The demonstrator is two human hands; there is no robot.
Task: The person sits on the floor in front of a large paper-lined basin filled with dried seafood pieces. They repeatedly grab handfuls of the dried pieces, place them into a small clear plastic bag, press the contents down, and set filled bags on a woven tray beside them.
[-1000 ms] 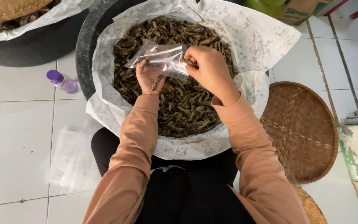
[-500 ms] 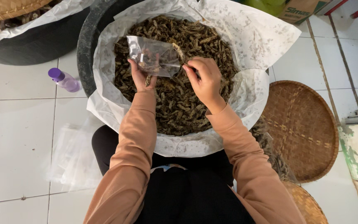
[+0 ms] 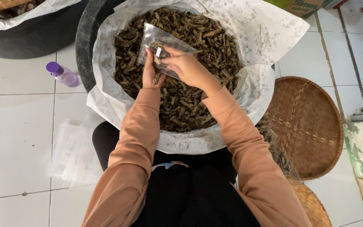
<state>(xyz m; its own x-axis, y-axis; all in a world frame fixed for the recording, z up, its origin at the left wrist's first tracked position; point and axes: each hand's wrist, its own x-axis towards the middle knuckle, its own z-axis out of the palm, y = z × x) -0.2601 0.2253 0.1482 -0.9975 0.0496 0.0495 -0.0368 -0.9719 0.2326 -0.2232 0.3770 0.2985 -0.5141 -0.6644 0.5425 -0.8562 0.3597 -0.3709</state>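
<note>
— Clear plastic bag [image 3: 164, 48]: where is it, and who has it?

— It hangs over the far-left part of the big tub, held up in both hands. The left hand [image 3: 151, 73] grips the bag's lower left edge from below, fingers closed on the plastic. The right hand [image 3: 185, 67] comes in from the right, its fingertips [image 3: 164, 54] pinched together at the bag's mouth, with a few dark pieces between them. Some of the same stuff already sits inside the bag.

— What are those pieces?

— Dried, dark brown, shrivelled strips [image 3: 190, 96], heaped in the tub directly under both hands. I can't tell exactly what kind of food they are.

— And the tub itself?

— A round black tub [image 3: 82, 46] lined with white paper [image 3: 269, 29] that spills over its rim on all sides. It stands on the white tiled floor [image 3: 13, 126], just beyond the person's lap. Both arms are in peach-coloured sleeves [image 3: 135, 138].

— Anything around it?

— To the left of the tub, a small bottle with a purple cap [image 3: 61, 74] lies on the tiles. Nearer, at the person's left side, a loose pile of empty clear bags [image 3: 72, 151] rests on the floor. To the right lies a round woven bamboo tray [image 3: 311, 126], with the rim of a second one [image 3: 311, 206] showing nearer, at the bottom right. At the far left corner stands another black tub [image 3: 30, 38], also lined in white.
</note>
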